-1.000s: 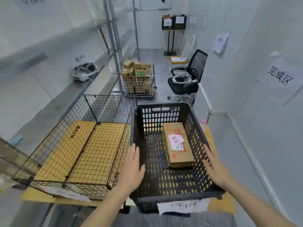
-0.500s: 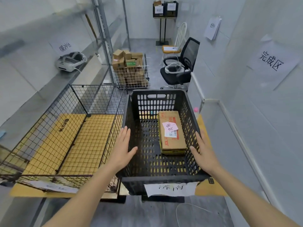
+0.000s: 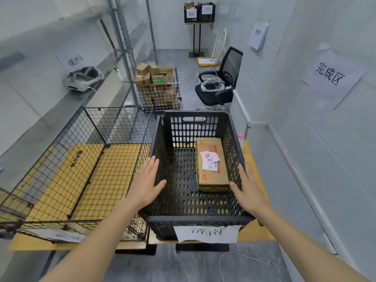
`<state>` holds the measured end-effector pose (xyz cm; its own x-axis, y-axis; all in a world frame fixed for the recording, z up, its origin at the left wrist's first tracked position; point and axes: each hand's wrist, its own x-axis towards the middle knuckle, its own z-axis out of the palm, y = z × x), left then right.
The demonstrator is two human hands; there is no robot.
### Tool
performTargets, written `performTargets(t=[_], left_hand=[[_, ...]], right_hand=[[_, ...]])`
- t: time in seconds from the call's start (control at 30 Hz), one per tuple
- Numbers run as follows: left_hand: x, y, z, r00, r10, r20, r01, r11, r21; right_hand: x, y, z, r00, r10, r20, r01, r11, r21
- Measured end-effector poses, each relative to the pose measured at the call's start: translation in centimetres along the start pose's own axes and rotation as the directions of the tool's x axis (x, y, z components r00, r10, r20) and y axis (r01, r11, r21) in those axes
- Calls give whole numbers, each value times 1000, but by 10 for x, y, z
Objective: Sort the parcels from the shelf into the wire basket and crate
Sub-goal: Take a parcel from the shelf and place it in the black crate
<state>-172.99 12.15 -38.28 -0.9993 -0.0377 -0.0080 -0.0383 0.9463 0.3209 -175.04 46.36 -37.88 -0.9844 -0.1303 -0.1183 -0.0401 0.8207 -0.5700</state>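
Observation:
A black plastic crate (image 3: 195, 219) stands in front of me with a paper label on its near wall. One brown cardboard parcel (image 3: 211, 171) with a pink note lies flat inside it, toward the right. My left hand (image 3: 146, 184) hovers flat over the crate's left rim, fingers apart, holding nothing. My right hand (image 3: 248, 190) is spread over the right rim, also holding nothing. The black wire basket (image 3: 89, 127) sits to the left of the crate, with only yellow cardboard showing under its floor.
A metal shelf (image 3: 50, 119) runs along the left with a white headset (image 3: 81, 80) on it. Farther back stand a white wire cart (image 3: 162, 98) piled with several parcels, a black office chair (image 3: 221, 82) and two bins on a stand (image 3: 198, 12).
The view has pulled back and tilted down, so crate and basket sit lower in frame. Both hands stay spread over the crate rims, holding nothing.

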Motion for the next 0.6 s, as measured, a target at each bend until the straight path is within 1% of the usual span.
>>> performTargets(t=[0.1, 0.17, 0.23, 0.3, 0.4, 0.5, 0.6], left_hand=[[-6, 3, -9, 1000, -3, -5, 3, 999, -36], [-10, 5, -16, 1000, 1, -10, -1, 1000, -26], [-15, 10, -28, 1000, 4, -21, -4, 1000, -15], [-21, 16, -44, 999, -7, -41, 5, 999, -32], [-36, 26, -76, 997, -34, -71, 30, 998, -48], [-60, 35, -115, 990, -77, -122, 69, 995, -67], [-96, 40, -153, 970, -148, -193, 141, 989, -52]], right_hand=[[-1, -2, -6, 999, 4, 41, -4, 1000, -12], [-3, -4, -13, 999, 9, 31, -5, 994, -107], [-5, -12, -23, 1000, -25, -9, 23, 977, -212], [-9, -29, -38, 998, -59, -10, 55, 965, -255], [-17, -69, -62, 990, -136, 25, 137, 935, -328], [-28, -114, -82, 966, -251, 59, 254, 884, -392], [-46, -159, -94, 929, -357, 100, 368, 854, -367]])
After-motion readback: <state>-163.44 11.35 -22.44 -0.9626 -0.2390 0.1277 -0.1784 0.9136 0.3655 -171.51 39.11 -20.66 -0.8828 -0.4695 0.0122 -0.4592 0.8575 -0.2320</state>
